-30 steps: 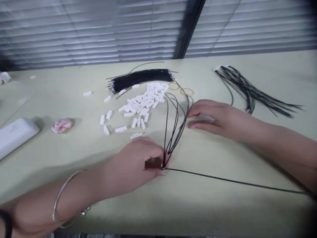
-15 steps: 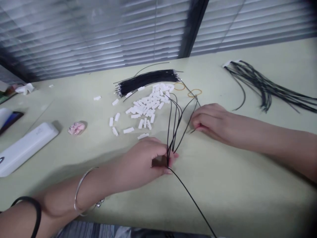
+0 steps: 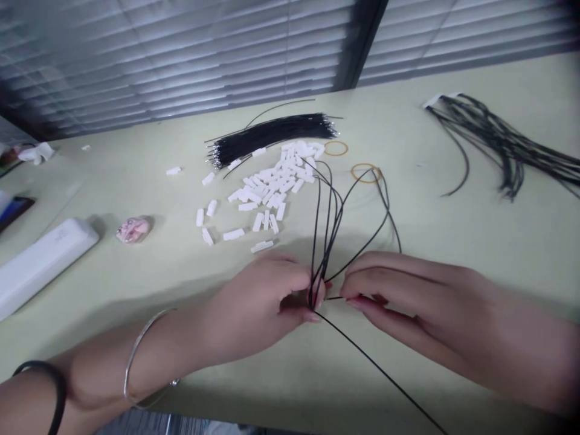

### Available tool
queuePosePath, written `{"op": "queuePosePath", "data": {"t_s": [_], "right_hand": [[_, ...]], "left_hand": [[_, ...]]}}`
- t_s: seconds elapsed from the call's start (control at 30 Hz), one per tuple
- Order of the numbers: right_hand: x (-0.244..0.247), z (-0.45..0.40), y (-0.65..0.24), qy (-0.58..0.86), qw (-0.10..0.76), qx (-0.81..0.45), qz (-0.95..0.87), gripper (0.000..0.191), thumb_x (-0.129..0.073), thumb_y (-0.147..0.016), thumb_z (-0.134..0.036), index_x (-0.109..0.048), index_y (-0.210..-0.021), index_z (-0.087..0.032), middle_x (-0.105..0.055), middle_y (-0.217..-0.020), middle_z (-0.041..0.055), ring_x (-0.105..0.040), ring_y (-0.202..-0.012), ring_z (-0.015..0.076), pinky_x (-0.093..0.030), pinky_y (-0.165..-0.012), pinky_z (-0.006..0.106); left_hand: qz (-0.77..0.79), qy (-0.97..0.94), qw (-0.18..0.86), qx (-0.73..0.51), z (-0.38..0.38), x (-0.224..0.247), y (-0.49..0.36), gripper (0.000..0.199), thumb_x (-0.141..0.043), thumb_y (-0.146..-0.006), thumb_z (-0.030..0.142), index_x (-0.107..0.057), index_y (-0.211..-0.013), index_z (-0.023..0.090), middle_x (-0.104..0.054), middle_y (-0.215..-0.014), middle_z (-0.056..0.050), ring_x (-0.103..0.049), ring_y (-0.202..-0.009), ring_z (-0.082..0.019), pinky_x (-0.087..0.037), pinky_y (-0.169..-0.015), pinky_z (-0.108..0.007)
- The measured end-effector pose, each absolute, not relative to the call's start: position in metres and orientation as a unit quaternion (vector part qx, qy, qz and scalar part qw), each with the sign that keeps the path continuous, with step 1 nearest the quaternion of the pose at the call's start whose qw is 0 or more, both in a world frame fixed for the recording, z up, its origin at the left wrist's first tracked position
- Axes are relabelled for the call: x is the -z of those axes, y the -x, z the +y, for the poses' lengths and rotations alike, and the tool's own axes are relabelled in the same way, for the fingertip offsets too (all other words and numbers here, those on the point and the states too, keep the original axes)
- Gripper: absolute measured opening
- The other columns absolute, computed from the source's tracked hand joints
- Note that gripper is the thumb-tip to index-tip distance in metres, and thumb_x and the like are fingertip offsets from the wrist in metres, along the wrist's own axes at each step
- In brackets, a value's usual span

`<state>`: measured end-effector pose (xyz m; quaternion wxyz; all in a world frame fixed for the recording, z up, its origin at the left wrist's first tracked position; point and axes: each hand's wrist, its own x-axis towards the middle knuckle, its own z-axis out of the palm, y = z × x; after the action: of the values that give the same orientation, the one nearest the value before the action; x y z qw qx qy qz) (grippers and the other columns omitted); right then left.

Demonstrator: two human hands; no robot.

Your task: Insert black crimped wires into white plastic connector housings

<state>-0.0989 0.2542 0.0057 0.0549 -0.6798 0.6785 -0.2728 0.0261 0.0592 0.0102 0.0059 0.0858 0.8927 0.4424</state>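
Note:
Near the middle of the table, my left hand (image 3: 260, 299) pinches several thin black wires (image 3: 336, 232) that loop upward from its fingertips. One strand runs from there down to the lower right. Whether the fingers also cover a connector is hidden. Just right of them, my right hand (image 3: 417, 302) is closed in a pinch on a black wire (image 3: 334, 298), whose short tip points at the left fingertips. Beyond the hands lies a pile of white connector housings (image 3: 276, 181), with a few scattered to its left.
A bundle of black wires (image 3: 276, 133) with metal ends lies behind the housings, beside two yellow rubber bands (image 3: 336, 148). More black wires (image 3: 493, 136) with a white connector rest at right. A pink wrapped item (image 3: 133, 230) and a white case (image 3: 49, 263) are at left.
My right hand has come down toward my left fingertips, bringing a wire end close to them. The view has shifted slightly. My left hand keeps its pinch on the wires.

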Motion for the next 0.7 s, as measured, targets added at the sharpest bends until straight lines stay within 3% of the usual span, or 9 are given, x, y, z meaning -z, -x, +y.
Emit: {"op": "queuePosePath", "data": {"t_s": [0.3, 0.53, 0.7], "right_hand": [[-0.0022, 0.2565, 0.0936, 0.633, 0.115, 0.306, 0.702, 0.010, -0.042, -0.100, -0.026, -0.051, -0.097, -0.025, -0.061, -0.088, -0.0023, -0.059, -0.071, 0.0093, -0.046, -0.061, 0.021], [-0.0016, 0.2570, 0.0944, 0.624, 0.113, 0.295, 0.715, 0.016, -0.038, -0.103, -0.030, -0.051, -0.096, -0.024, -0.058, -0.086, -0.0015, -0.057, -0.070, 0.0087, -0.046, -0.060, 0.020], [-0.0011, 0.2546, 0.0960, 0.643, 0.097, 0.291, 0.702, 0.015, -0.038, -0.102, -0.025, -0.052, -0.096, -0.024, -0.058, -0.085, -0.0023, -0.057, -0.072, 0.0089, -0.047, -0.062, 0.021]], "left_hand": [[0.893, -0.086, -0.028, -0.440, 0.0622, -0.0072, -0.0301, 0.019, -0.062, -0.084, 0.002, -0.056, -0.074, 0.018, -0.066, -0.076, 0.004, -0.060, -0.080, -0.011, -0.044, -0.082, -0.021], [0.894, -0.094, -0.049, -0.435, 0.0617, -0.0062, -0.0303, 0.020, -0.066, -0.081, 0.001, -0.056, -0.075, 0.017, -0.066, -0.076, 0.005, -0.062, -0.078, -0.011, -0.045, -0.079, -0.021], [0.894, -0.100, -0.049, -0.433, 0.0612, -0.0063, -0.0292, 0.020, -0.068, -0.080, 0.002, -0.056, -0.075, 0.017, -0.067, -0.076, 0.005, -0.062, -0.077, -0.011, -0.046, -0.078, -0.021]]}}
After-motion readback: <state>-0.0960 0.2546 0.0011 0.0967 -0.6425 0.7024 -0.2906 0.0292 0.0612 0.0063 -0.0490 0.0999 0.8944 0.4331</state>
